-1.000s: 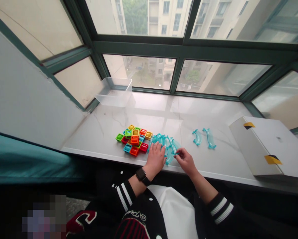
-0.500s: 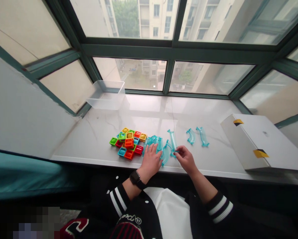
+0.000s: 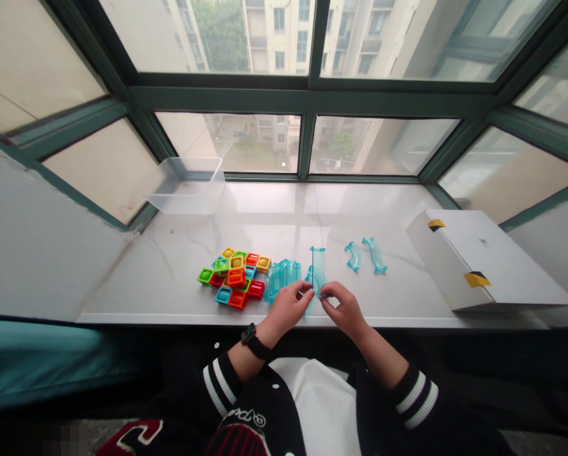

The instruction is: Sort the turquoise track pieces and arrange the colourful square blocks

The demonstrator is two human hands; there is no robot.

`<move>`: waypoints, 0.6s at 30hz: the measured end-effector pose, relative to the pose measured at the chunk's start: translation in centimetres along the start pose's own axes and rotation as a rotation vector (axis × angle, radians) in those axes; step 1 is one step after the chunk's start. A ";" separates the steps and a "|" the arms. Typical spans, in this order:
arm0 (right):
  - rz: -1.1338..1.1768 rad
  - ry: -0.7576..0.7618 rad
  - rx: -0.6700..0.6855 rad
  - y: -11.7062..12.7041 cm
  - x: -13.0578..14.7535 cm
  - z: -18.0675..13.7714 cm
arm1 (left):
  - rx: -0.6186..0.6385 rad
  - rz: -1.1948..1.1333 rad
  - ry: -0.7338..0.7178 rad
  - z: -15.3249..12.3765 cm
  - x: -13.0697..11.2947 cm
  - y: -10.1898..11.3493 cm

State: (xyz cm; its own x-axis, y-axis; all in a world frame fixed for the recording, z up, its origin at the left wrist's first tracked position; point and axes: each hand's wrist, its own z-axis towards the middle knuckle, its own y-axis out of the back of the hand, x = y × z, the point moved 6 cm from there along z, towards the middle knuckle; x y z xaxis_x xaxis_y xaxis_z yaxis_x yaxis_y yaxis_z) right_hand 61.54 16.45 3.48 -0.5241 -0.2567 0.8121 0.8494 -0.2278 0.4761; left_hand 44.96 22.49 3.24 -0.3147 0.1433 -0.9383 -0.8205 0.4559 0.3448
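Between my two hands is a straight clear-blue track piece [image 3: 318, 258], its near end pinched by the fingertips of my left hand [image 3: 289, 305] and my right hand [image 3: 344, 308]. Both hands are closed on it. Beneath it, a curved clear-blue track piece [image 3: 308, 306] lies partly hidden by my fingers. Just left of that sits a cluster of clear-blue track pieces [image 3: 284, 275]. A heap of red, yellow, green and blue blocks [image 3: 236, 277] borders the cluster on its left. Farther right lie a short curved track piece [image 3: 354, 257] and a longer track piece [image 3: 375, 256].
A clear plastic bin [image 3: 189, 196] stands at the back left by the window. At the right is a white box [image 3: 492, 259] with black-and-yellow tape. The white marble sill [image 3: 141, 278] ends at a front edge just before my body.
My left hand has left the track cluster and moved right to the straight track piece. That piece has turned in my fingers. The whole view has shifted slightly.
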 end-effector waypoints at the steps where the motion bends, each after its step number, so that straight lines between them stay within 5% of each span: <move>1: 0.004 0.002 -0.007 0.0 0.0 0.0 | 0.007 -0.043 0.030 0.0 0.4 -0.2; 18: 0.001 0.072 -0.059 -0.1 -0.2 -0.3 | -0.023 -0.081 0.101 -0.1 1.6 -0.2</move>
State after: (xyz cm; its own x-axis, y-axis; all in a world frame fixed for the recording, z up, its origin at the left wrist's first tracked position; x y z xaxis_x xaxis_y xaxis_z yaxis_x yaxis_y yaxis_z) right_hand 61.55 16.21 3.19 -0.5280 -0.3235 0.7852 0.8459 -0.2822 0.4525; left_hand 44.61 22.49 1.70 -0.2929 0.0173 -0.9560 -0.8554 0.4420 0.2700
